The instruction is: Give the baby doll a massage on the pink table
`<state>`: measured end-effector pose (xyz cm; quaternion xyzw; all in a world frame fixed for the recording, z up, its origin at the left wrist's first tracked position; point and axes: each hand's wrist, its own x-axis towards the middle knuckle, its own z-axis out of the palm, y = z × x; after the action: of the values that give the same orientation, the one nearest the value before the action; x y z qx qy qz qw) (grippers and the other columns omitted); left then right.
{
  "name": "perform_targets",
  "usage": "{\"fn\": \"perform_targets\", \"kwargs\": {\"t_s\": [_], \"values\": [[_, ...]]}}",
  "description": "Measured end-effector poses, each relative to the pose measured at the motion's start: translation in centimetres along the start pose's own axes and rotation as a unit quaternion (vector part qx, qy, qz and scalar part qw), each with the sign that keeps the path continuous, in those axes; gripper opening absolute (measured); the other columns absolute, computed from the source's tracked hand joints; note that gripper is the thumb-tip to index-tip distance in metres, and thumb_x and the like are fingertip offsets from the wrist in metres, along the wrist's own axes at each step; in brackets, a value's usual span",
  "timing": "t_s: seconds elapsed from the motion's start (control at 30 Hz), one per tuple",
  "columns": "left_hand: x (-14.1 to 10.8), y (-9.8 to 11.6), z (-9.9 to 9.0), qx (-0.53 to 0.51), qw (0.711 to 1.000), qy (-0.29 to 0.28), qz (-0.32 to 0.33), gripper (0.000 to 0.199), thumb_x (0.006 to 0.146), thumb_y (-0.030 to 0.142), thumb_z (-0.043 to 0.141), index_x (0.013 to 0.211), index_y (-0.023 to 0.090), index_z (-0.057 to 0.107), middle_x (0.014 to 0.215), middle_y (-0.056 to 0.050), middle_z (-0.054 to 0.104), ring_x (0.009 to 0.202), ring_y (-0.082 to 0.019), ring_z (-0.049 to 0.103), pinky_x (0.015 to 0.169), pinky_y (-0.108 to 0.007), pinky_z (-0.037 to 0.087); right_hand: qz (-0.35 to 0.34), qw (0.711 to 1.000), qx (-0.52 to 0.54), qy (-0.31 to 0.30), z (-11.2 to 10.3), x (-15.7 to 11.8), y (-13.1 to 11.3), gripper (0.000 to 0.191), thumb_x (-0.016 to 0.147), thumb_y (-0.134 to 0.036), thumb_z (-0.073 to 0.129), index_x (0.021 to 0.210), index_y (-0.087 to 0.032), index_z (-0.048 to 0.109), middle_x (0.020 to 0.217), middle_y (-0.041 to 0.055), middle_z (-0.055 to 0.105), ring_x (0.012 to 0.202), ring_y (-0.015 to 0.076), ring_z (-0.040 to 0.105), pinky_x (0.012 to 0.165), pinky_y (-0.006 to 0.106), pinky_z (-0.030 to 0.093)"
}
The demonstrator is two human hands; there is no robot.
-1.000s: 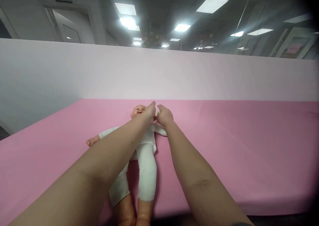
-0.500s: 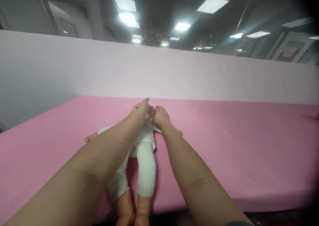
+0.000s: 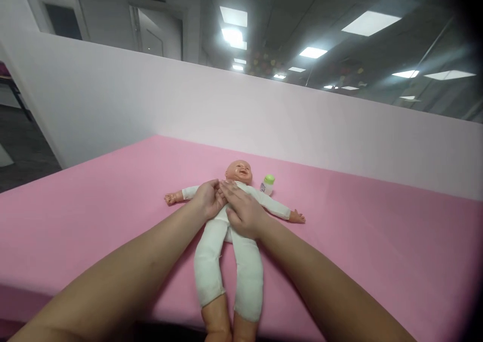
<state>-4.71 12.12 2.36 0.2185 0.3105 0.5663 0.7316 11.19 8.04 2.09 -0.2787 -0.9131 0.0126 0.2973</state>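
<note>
A baby doll (image 3: 247, 276) with a white cloth body lies on its back, its head at the far end and both arms spread wide. Over the doll's chest, my left hand (image 3: 212, 197) is turned palm up with its fingers loosely curved. My right hand (image 3: 243, 208) lies across it, fingers stretched out and their tips on the left hand's fingers. No object shows between the two hands, which hide part of the doll's torso. Beside the doll's shoulder stands a small clear bottle (image 3: 267, 185) with a green cap.
The doll rests on a pink padded surface (image 3: 350, 231). A white low wall (image 3: 302, 115) runs along its back and left sides. Behind it are a glass pane with reflected ceiling lights and a half-open door (image 3: 151, 35).
Both hands have come nearer, from by the doll's head down to its chest, and the right now overlaps the left. The view has shifted, revealing the doll's face and the bottle.
</note>
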Motion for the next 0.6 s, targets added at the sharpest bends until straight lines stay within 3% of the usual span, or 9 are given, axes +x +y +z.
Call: {"fn": "perform_targets", "kwargs": {"t_s": [0.13, 0.23, 0.37, 0.47, 0.6], "values": [[0.4, -0.5, 0.0, -0.049, 0.998, -0.004, -0.026, 0.029, 0.098, 0.016, 0.043, 0.113, 0.006, 0.065, 0.091, -0.017, 0.076, 0.086, -0.022, 0.078, 0.087, -0.031, 0.064, 0.077, 0.994, -0.048, -0.066, 0.5, 0.7, -0.4, 0.058, 0.101, -0.026, 0.044, 0.156, -0.006, 0.044, 0.163, 0.0169, 0.036, 0.154, 0.0293, 0.031, 0.129, 0.05, 0.024], [0.8, -0.4, -0.3, -0.045, 0.999, 0.01, -0.029, 0.034, 0.1, 0.019, 0.04, 0.12, 0.002, 0.063, 0.096, -0.021, 0.076, 0.089, -0.025, 0.078, 0.085, -0.033, 0.065, 0.103, 0.988, -0.071, -0.092, -0.4, 0.7, -0.7, 0.051, 0.101, -0.023, 0.047, 0.15, -0.008, 0.052, 0.159, 0.0164, 0.044, 0.151, 0.0306, 0.037, 0.128, 0.051, 0.027], [0.8, -0.4, -0.6, -0.03, 0.999, 0.01, -0.04, 0.044, 0.102, 0.028, 0.04, 0.129, 0.001, 0.061, 0.114, -0.027, 0.074, 0.101, -0.03, 0.077, 0.086, -0.038, 0.064, 0.067, 0.992, -0.017, -0.103, -1.5, -0.1, -2.5, 0.04, 0.104, -0.02, 0.042, 0.136, -0.016, 0.066, 0.142, 0.0105, 0.064, 0.134, 0.0252, 0.059, 0.118, 0.043, 0.044], [0.8, -0.5, -0.7, -0.039, 0.997, 0.015, -0.058, 0.045, 0.1, 0.029, 0.043, 0.131, 0.002, 0.061, 0.118, -0.026, 0.073, 0.104, -0.031, 0.076, 0.088, -0.039, 0.064, 0.03, 0.994, 0.022, -0.1, -1.1, -0.3, -3.5, 0.042, 0.107, -0.027, 0.04, 0.142, -0.015, 0.06, 0.148, 0.0108, 0.059, 0.137, 0.0245, 0.056, 0.118, 0.041, 0.044], [1.1, -0.3, -1.4, -0.06, 0.995, -0.01, -0.078, 0.046, 0.092, 0.023, 0.048, 0.13, 0.002, 0.061, 0.118, -0.026, 0.074, 0.106, -0.031, 0.076, 0.089, -0.041, 0.063, 0.002, 0.991, -0.02, -0.131, -0.3, 0.7, -3.4, 0.052, 0.105, -0.042, 0.05, 0.147, -0.011, 0.056, 0.153, 0.0174, 0.052, 0.144, 0.0318, 0.048, 0.122, 0.049, 0.037]]}}
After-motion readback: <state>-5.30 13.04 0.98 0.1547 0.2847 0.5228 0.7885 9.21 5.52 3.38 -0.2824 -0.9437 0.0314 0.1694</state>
